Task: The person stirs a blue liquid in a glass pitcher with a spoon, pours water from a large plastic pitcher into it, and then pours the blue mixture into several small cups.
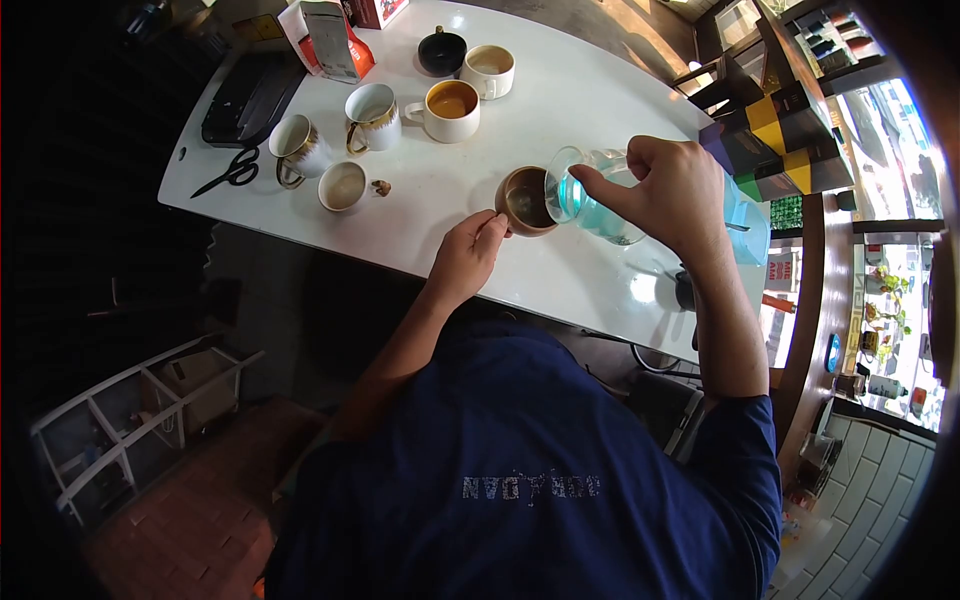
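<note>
A round brown cup (511,196) stands near the table's front edge, dark inside. My left hand (470,258) grips it at its near left side, the thumb and fingers closed there. From the right, a clear glass jug (606,222) lies tilted with its mouth at the cup's rim. Bluish-clear liquid shows inside the jug. My right hand (672,192) is wrapped around the jug from above. Whether liquid is flowing into the cup is too hard to make out. Left of the cup sits a small pale cup (344,187) with a gold-brown handle.
Several mugs stand at the back left, including a white mug (447,124) with an orange inside. Scissors (232,172) and a black flat device (255,95) lie at the left end of the white table (560,80). Dark boxes (775,140) stand at the right.
</note>
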Demonstrator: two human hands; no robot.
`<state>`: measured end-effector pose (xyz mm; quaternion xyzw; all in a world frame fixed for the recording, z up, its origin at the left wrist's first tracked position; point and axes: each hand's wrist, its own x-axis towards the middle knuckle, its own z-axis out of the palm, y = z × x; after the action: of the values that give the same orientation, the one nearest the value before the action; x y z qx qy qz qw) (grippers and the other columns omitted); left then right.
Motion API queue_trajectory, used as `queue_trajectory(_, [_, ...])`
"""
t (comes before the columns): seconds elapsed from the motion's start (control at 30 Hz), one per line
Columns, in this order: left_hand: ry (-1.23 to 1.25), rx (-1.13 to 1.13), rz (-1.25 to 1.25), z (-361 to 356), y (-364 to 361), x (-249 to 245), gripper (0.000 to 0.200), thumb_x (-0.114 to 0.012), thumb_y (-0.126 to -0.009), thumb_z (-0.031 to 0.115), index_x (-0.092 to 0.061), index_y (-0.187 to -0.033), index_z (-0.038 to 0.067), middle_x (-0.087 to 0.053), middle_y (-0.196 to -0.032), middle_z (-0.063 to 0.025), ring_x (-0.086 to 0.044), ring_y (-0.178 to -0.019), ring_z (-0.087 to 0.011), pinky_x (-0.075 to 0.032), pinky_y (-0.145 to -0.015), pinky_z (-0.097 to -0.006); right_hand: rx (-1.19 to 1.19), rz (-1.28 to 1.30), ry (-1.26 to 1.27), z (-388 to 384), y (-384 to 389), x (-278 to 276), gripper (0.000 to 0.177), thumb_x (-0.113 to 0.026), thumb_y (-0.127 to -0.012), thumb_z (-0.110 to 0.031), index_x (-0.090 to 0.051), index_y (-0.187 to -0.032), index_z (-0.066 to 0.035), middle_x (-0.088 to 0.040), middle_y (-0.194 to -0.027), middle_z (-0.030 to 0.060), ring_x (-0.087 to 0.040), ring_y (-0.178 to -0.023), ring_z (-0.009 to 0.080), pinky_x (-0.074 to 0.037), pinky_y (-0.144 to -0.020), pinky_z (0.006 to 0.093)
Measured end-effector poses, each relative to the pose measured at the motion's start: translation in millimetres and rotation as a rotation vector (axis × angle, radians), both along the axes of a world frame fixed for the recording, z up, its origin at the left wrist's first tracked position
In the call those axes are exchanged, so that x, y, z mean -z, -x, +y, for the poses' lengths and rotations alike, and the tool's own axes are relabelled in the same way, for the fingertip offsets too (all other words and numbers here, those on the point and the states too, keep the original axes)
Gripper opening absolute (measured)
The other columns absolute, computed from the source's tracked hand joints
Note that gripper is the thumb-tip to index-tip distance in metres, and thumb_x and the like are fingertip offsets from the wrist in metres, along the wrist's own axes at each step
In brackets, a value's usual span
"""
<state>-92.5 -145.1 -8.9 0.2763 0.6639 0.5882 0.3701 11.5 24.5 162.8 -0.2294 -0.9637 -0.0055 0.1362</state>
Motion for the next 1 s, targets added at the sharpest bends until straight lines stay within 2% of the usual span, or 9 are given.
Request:
queue_trajectory(0.1, [0.012, 0.005, -0.004, 0.2, -0.5, 0.4, 0.036, -0.045, -0.093, 0.028, -0.059, -0.092, -0.005, -0.062, -0.079, -0.0112, -0.055, -0.074, -0.0171, -0.044, -0.073, -0.0282, 0.008, -0.012, 0.004, -0.3, -0.1, -0.9, 0.057, -0.07, -0.063, -0.059, -0.055, -0.05, -0.005, -0.049, -0.04, 0.0037, -0.052, -0.038, 0.02, -0.041, -0.04, 0.03])
queue_trajectory(0.33, [-0.009, -0.001, 0.018, 1.7, -1.9, 1.2, 0.036, -0.045, -0.093, 0.029, -0.059, -0.092, -0.005, -0.062, -0.079, -0.011, -0.056, -0.074, -0.0173, -0.044, -0.073, -0.0282, 0.002, -0.022, 0.012, 0.6, -0.1, -2.3, 0.057, -0.07, -0.063, -0.059, -0.057, -0.051, -0.005, -0.05, -0.041, 0.0041, -0.054, -0.039, 0.0206, -0.042, -0.041, 0.0303])
queue_trajectory(1.0, [0.0, -0.008, 0.011, 3.3, -2.1, 5.8, 0.035, -0.044, -0.092, 0.028, -0.058, -0.089, -0.004, -0.058, -0.074, -0.0099, -0.051, -0.066, -0.0164, -0.043, -0.067, -0.0283, 0.011, -0.053, 0.015, -1.9, 3.3, -4.6, 0.056, -0.069, -0.063, -0.059, -0.059, -0.053, -0.005, -0.052, -0.043, 0.0042, -0.056, -0.041, 0.0205, -0.043, -0.042, 0.0305])
